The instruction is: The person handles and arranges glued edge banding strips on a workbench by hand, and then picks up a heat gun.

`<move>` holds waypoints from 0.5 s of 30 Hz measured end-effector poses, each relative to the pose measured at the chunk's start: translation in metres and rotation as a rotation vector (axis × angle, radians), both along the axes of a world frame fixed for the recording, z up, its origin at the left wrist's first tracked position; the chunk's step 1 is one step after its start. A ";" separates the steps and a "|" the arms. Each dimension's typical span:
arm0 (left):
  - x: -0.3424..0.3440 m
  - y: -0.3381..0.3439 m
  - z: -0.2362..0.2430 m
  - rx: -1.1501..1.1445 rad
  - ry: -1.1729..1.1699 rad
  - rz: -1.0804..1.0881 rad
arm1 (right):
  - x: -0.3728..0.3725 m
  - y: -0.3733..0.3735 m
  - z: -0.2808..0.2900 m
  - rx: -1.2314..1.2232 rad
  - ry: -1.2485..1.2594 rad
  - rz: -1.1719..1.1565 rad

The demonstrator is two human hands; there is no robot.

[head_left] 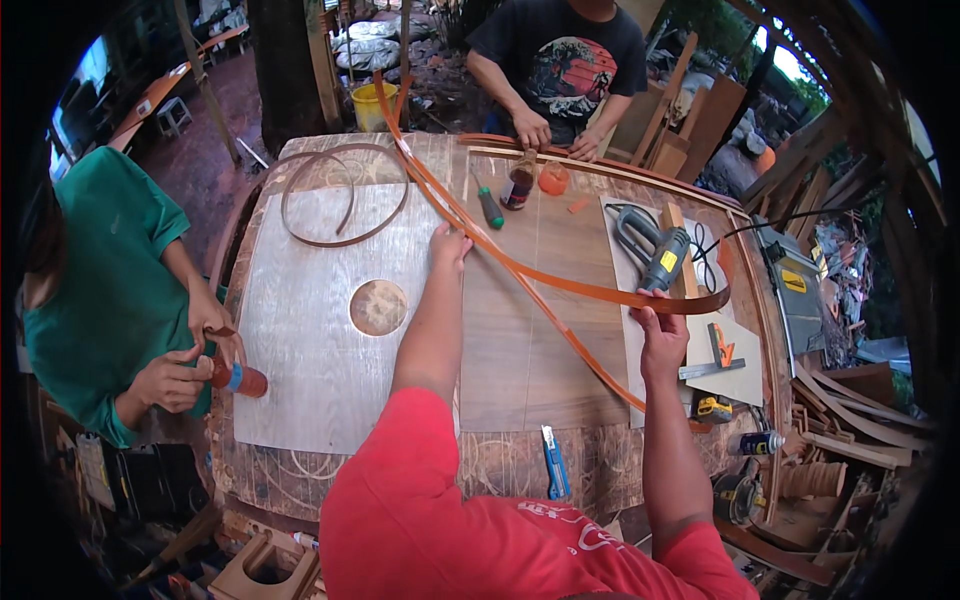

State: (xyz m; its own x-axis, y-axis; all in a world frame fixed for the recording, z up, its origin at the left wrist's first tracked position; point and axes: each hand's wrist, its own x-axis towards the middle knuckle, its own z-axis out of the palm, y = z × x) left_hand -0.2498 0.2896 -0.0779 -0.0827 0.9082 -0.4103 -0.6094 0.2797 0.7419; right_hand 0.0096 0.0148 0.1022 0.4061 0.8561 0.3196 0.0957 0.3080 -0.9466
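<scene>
A long orange-brown edge-banding strip (560,280) loops across the wooden table (330,470). My left hand (449,245) presses on the strip near the table's middle, fingers closed around it. My right hand (661,335) grips the same strip where it curves back at the right side. The strip runs on toward the far left corner and down toward the right edge. Under it lie a brown veneer panel (530,350) and a pale plywood sheet (310,330) with a round hole (378,307).
A heat gun (655,250), a green-handled screwdriver (489,207), a brush, an orange cup (553,178), a blue utility knife (554,462), a square and a tape measure (713,407) lie about. A darker strip coil (345,195) sits far left. Two other people stand left and opposite.
</scene>
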 end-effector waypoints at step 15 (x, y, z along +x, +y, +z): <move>-0.145 0.012 0.025 0.351 1.835 0.241 | 0.005 0.003 -0.012 0.024 0.049 0.031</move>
State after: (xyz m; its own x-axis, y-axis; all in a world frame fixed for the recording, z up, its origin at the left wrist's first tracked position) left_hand -0.3946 0.3015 -0.0533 -0.2659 0.8238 0.5007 0.9032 0.0312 0.4282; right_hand 0.0146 0.0179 0.0903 0.3957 0.8605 0.3208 0.0393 0.3331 -0.9421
